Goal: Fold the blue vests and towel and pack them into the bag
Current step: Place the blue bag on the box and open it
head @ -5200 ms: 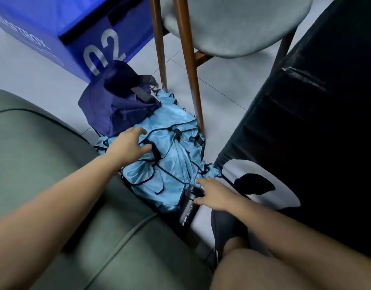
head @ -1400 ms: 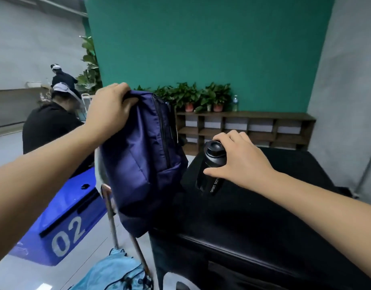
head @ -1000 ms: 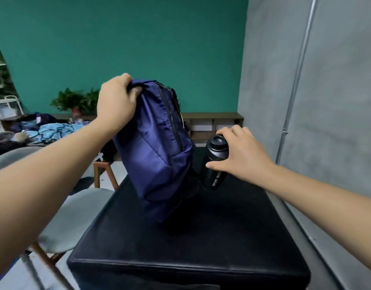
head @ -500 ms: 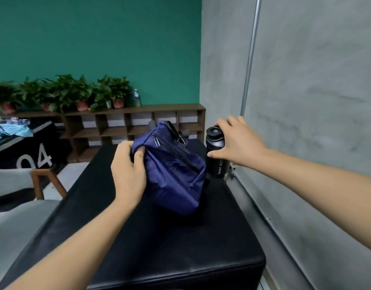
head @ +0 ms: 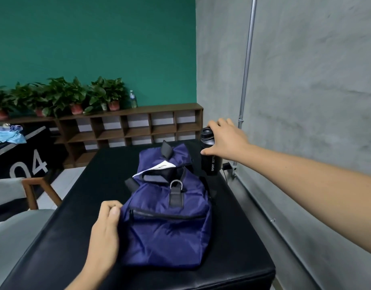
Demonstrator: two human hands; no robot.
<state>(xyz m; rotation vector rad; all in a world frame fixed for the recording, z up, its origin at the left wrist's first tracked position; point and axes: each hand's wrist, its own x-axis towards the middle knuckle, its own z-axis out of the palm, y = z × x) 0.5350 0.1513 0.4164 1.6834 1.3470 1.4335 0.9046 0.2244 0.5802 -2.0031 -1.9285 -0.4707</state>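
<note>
black table (head: 71, 218), left grip (head: 105, 233) pinching bag (head: 168, 235) edge, right grip (head: 227, 141) holding bottle (head: 210, 165)

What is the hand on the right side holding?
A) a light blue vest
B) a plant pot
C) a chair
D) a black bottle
D: the right hand curls over the top of the black bottle, which stands upright beside the blue bag.

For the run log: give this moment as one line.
bag: lying on black bench | left hand: pinches bag's edge | right hand: grips sport bottle beside bag
</note>
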